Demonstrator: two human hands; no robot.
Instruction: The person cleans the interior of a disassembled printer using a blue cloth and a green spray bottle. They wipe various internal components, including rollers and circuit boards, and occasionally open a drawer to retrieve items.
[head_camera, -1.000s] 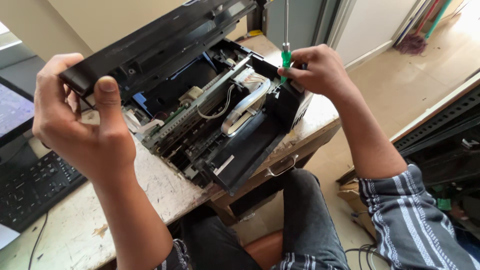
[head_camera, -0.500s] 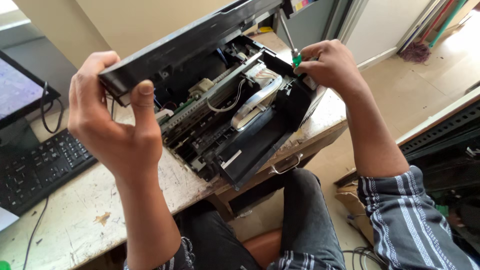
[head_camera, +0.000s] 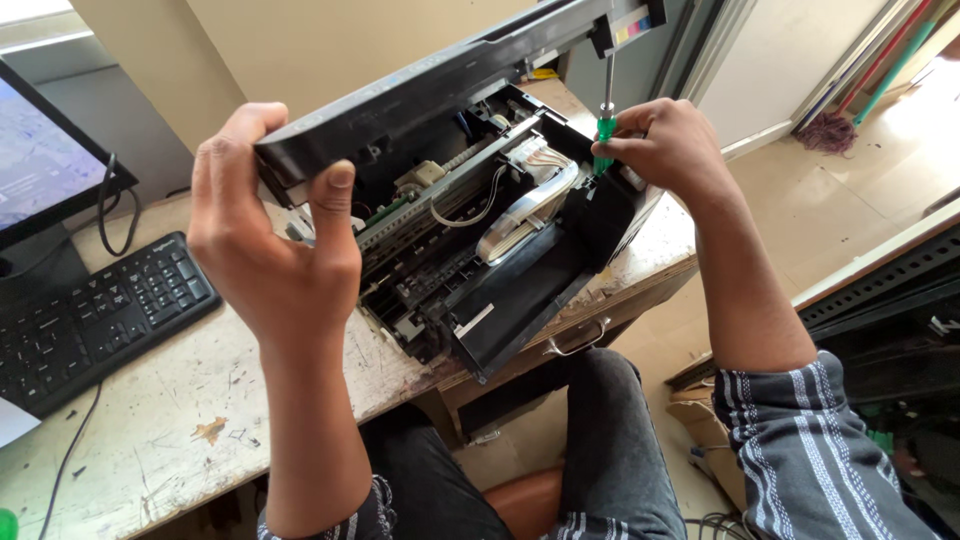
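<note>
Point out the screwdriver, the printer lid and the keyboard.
screwdriver (head_camera: 604, 131): head view, on its green handle above the right hand.
printer lid (head_camera: 430, 92): head view, on the raised black panel's top face.
keyboard (head_camera: 95, 315): head view, on the black keys at left.

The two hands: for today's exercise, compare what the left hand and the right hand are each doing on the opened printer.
The left hand grips the raised black scanner lid at its end, thumb over the edge; the right hand pinches a green-handled screwdriver. The left hand sits out over the desk; the right hand sits at the printer body's far corner. Both are bare and closed around something.
</note>
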